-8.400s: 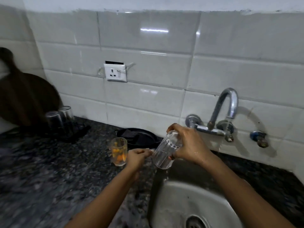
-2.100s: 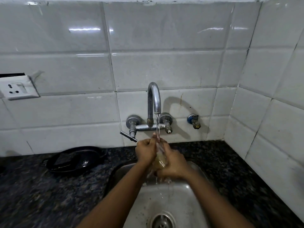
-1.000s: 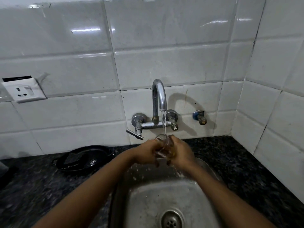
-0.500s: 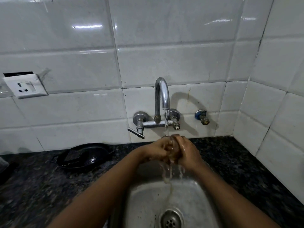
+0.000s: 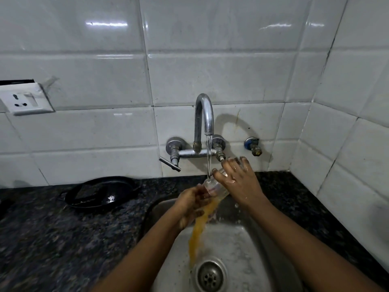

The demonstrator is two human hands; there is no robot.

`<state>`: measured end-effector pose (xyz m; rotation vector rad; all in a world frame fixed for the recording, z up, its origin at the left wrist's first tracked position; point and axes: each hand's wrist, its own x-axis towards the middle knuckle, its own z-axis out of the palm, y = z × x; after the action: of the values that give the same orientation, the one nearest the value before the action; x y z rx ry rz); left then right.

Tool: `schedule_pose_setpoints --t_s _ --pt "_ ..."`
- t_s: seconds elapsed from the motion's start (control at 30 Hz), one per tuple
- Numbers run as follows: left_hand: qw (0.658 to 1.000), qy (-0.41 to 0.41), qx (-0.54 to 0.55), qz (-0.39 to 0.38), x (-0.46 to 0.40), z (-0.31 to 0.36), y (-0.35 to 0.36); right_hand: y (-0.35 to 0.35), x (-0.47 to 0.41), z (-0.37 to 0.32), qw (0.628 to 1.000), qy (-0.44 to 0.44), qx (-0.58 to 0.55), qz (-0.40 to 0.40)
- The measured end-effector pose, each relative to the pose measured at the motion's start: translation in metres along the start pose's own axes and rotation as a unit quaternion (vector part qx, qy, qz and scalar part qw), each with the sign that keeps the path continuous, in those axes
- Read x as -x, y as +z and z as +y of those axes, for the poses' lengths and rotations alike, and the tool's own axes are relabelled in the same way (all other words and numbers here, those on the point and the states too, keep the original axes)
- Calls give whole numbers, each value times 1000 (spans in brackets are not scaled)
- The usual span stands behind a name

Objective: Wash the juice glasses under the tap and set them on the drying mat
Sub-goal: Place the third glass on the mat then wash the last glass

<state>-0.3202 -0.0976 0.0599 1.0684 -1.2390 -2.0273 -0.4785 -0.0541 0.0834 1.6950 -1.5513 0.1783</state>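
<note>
A clear juice glass [image 5: 213,186] lies tilted under the running tap [image 5: 203,119], its mouth pointing down and left. Orange-tinted water pours from it into the steel sink [image 5: 248,245] toward the drain [image 5: 210,276]. My right hand [image 5: 239,182] grips the glass's upper part, fingers curled round it. At the lower, mouth end my left hand [image 5: 189,205] holds the glass. The water stream lands on the glass between my hands. The drying mat and the other glasses are out of view.
A black pan [image 5: 99,192] sits on the dark granite counter [image 5: 52,239] left of the sink. The tap's lever handle [image 5: 169,164] sticks out to the left. A wall socket [image 5: 26,100] and a small valve [image 5: 253,146] are on the white tiles.
My hands were pressed together round the glass under the stream. Now the glass is tipped over and orange water runs out; my right hand has shifted up and to the right.
</note>
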Motion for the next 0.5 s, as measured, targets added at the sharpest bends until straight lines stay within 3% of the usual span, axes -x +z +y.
schedule_pose_setpoints --t_s 0.07,0.13,0.2,0.27,0.3,0.33,0.37,0.43,0.47,0.5 --pt "999 29 14 -10 -2 5 5 1 2 -9 1000 20 2 19" --pt "997 79 -11 17 -2 12 14 1 8 -23 998 55 -16 -12" --pt "980 147 -97 94 -7 15 22 -9 11 -39 987 115 -68 -87" --pt "949 216 -183 140 -14 12 19 -16 12 -41 944 184 -207 -178" --pt "942 241 -196 130 -15 11 14 -18 13 -35 894 211 -318 -236" --pt "947 247 -179 100 -14 10 9 -21 12 -26 814 243 -447 -279" --pt "957 243 -150 58 -12 10 4 -24 12 -17 711 275 -570 -306" --pt "966 239 -96 -29 -8 13 -3 -29 17 -7 460 322 -761 -325" --pt "965 238 -88 -61 -6 14 -4 -30 21 -6 360 334 -806 -330" --pt "965 231 -94 -77 -6 16 -4 -32 24 -8 307 338 -826 -329"
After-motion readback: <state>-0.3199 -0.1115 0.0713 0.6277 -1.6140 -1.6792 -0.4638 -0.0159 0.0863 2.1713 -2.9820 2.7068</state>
